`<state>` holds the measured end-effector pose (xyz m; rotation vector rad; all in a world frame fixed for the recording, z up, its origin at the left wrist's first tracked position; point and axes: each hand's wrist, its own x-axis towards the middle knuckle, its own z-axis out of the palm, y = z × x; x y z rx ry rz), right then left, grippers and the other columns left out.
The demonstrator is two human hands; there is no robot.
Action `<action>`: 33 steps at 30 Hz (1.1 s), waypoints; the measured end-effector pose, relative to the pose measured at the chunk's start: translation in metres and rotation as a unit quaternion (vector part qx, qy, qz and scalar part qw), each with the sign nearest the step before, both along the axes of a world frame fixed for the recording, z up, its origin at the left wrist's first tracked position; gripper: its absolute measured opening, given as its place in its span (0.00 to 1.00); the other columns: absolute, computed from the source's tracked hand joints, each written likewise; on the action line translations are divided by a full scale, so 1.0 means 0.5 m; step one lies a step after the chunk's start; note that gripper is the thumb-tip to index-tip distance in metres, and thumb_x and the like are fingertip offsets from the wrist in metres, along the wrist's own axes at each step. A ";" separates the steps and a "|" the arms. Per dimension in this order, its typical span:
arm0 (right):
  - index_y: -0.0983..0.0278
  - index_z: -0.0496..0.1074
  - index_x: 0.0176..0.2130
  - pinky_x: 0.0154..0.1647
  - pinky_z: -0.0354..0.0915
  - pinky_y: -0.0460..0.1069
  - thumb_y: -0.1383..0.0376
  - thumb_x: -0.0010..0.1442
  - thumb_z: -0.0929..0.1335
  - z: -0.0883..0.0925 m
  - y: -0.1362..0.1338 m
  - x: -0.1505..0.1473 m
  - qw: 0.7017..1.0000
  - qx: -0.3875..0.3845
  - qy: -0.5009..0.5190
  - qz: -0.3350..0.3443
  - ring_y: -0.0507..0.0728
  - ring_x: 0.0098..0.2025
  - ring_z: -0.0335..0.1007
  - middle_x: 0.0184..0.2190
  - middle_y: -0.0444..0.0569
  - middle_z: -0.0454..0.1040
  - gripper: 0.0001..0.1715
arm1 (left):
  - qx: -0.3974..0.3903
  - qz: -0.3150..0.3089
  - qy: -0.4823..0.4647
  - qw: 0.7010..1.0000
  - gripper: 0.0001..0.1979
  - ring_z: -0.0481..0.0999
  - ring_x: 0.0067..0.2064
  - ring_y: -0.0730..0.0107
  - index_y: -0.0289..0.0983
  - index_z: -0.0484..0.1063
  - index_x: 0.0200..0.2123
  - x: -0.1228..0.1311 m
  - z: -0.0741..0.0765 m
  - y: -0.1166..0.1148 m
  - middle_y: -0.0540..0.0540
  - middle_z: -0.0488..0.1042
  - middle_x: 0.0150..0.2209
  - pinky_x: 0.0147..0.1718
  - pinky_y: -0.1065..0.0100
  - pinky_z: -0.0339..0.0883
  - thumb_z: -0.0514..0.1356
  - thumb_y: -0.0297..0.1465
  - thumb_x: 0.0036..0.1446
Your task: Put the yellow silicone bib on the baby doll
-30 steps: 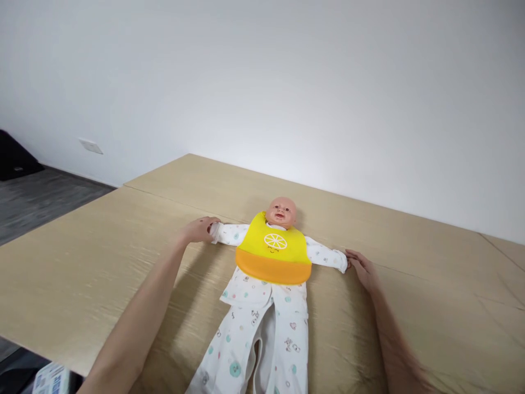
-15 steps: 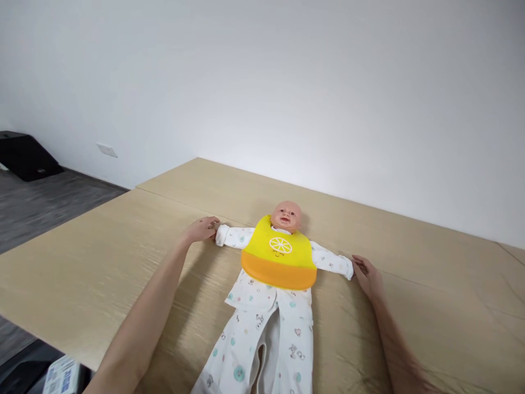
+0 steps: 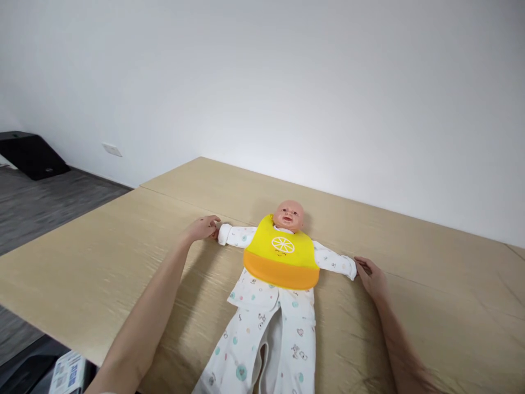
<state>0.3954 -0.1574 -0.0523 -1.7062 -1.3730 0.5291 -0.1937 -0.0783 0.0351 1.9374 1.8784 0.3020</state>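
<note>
A baby doll (image 3: 289, 214) lies on its back on a tan padded surface (image 3: 123, 246), arms spread wide. It wears a white printed sleepsuit (image 3: 266, 323) and a yellow and orange bib (image 3: 281, 254) with a lemon-slice print. My left hand (image 3: 200, 228) is at the end of the doll's sleeve on the left, fingers curled around the doll's hidden hand. My right hand (image 3: 371, 275) is at the cuff of the other sleeve, fingers pinched on the doll's hand there.
A white wall (image 3: 287, 82) rises behind the padded surface. Dark wood floor (image 3: 45, 197) lies to the left, with a black wedge-shaped object (image 3: 28, 155) on it. A printed packet (image 3: 68, 372) shows below the surface's near-left edge.
The view has shifted slightly, so the doll sits a little further right in the picture. Both hands stay at the doll's sleeve ends; the right hand's fingers have closed in on the cuff.
</note>
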 end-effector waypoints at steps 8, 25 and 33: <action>0.65 0.76 0.43 0.46 0.70 0.55 0.46 0.56 0.65 0.008 -0.003 0.001 1.000 -0.010 -0.021 0.010 0.62 0.39 0.76 0.39 0.55 0.79 0.28 | 0.116 0.023 0.024 0.993 0.20 0.81 0.42 0.60 0.39 0.76 0.45 0.056 0.016 -0.007 0.44 0.83 0.38 0.45 0.65 0.71 0.49 0.31 0.55; 0.61 0.74 0.47 0.40 0.67 0.49 0.46 0.62 0.62 0.193 -0.069 -0.223 0.964 -0.077 -0.130 0.218 0.57 0.37 0.75 0.36 0.49 0.79 0.26 | 0.035 -0.189 0.046 0.980 0.22 0.78 0.53 0.55 0.43 0.73 0.56 0.222 0.041 -0.085 0.44 0.82 0.46 0.53 0.61 0.68 0.52 0.38 0.62; 0.63 0.71 0.50 0.38 0.65 0.51 0.42 0.63 0.59 0.183 -0.072 -0.255 0.957 -0.139 -0.114 0.226 0.58 0.34 0.73 0.30 0.49 0.77 0.32 | 0.036 -0.187 0.007 0.982 0.22 0.80 0.49 0.60 0.42 0.74 0.56 0.223 0.036 -0.081 0.47 0.82 0.44 0.51 0.66 0.68 0.53 0.34 0.60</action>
